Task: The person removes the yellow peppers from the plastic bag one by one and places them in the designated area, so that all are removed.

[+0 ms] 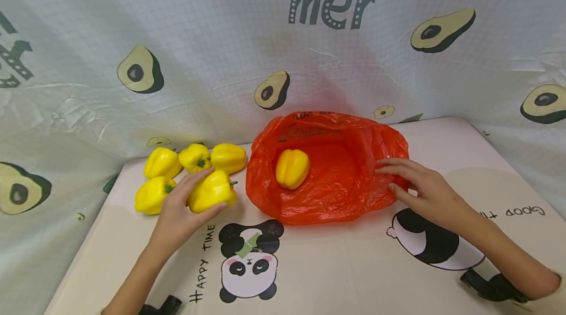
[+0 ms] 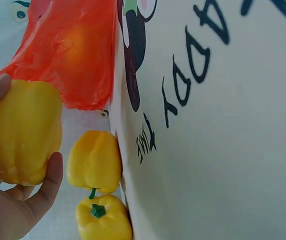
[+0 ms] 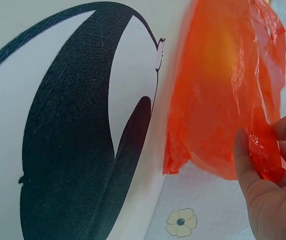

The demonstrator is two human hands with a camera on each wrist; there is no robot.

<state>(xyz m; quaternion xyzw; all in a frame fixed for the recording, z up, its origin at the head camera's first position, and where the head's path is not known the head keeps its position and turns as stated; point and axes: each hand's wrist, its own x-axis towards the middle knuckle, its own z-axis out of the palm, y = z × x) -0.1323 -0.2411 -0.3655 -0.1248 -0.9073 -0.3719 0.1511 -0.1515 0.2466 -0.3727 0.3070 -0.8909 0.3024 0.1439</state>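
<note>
My left hand grips a yellow bell pepper, thumb on one side and fingers on the other. In the left wrist view this pepper is lifted off the table, close to the bag. A red plastic bag lies with its mouth spread wide toward me. Inside, near its left wall, sits another yellow bell pepper. My right hand holds the bag's right edge; the right wrist view shows red film between thumb and fingers.
Several more yellow bell peppers rest at the table's back left, beside the bag. A pale table cover with panda prints lies beneath. Behind stands a whitish curtain with avocado prints.
</note>
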